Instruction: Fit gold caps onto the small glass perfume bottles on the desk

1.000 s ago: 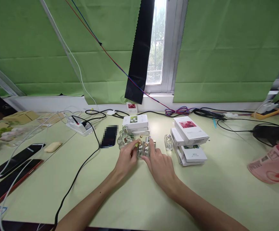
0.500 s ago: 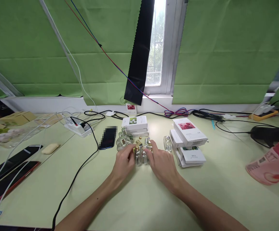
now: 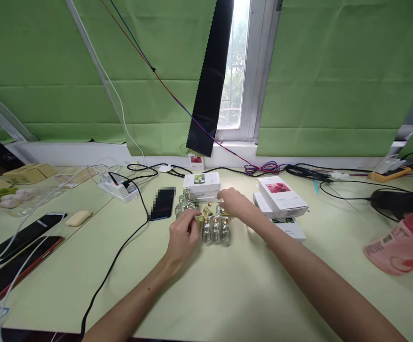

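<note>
Pale green table, white boxes stacked right. Bottle cluster sits mid-table btw both hands. Left hand pinches narrow on its left edge; right hand hovers behind, grip unclear tbh. Imo steady the row, move slow.

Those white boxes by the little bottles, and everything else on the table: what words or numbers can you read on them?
None can be read.
White box with the green picture: print too small.
White box with the pink picture: print too small.
Box under it: a small mark, unreadable.
Small box on the sill: blurred.
Pink packet: label blurred.
Phone screen: blurred out.
</note>
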The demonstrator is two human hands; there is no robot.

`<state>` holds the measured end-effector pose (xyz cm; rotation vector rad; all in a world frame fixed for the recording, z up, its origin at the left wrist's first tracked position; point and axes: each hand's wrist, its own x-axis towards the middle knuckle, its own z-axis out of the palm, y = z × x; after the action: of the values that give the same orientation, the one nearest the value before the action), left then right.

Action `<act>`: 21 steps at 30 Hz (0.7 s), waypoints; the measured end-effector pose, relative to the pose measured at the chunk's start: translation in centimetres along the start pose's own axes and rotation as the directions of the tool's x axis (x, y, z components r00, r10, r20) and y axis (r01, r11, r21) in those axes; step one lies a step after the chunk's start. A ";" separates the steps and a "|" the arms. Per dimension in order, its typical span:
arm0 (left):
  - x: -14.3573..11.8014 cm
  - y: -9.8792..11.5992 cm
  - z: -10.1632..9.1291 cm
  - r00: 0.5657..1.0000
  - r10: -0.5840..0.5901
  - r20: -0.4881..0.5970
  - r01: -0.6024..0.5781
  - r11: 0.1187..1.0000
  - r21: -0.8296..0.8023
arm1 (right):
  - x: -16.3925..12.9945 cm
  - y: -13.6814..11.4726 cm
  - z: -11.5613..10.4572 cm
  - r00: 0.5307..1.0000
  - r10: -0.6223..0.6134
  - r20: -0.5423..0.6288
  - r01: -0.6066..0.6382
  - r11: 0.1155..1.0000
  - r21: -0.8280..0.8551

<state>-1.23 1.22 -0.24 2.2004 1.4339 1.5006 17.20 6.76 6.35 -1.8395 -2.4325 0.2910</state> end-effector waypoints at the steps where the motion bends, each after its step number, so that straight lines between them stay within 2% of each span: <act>1: 0.0 -0.1 0.0 1.000 0.005 -0.002 -0.005 1.000 0.002 | 0.7 -0.2 0.2 1.000 -0.004 0.014 0.004 1.000 -0.008; 5: -0.1 -0.5 0.3 1.000 0.023 0.018 -0.023 1.000 0.018 | 2.4 -0.6 1.2 0.998 -0.010 0.060 0.012 1.000 -0.028; 12: -0.2 -0.7 0.4 0.998 0.030 0.057 -0.034 0.997 0.065 | 3.3 -0.2 2.4 0.994 -0.024 0.111 0.028 0.999 -0.034; 21: -0.2 -0.8 0.7 0.997 0.058 0.045 -0.061 0.997 0.053 | 3.4 0.7 3.2 0.997 -0.060 0.048 0.059 0.998 0.024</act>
<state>-1.20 1.74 -1.17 2.3123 1.4241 1.4384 16.33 9.86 2.95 -1.7680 -2.4993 0.3616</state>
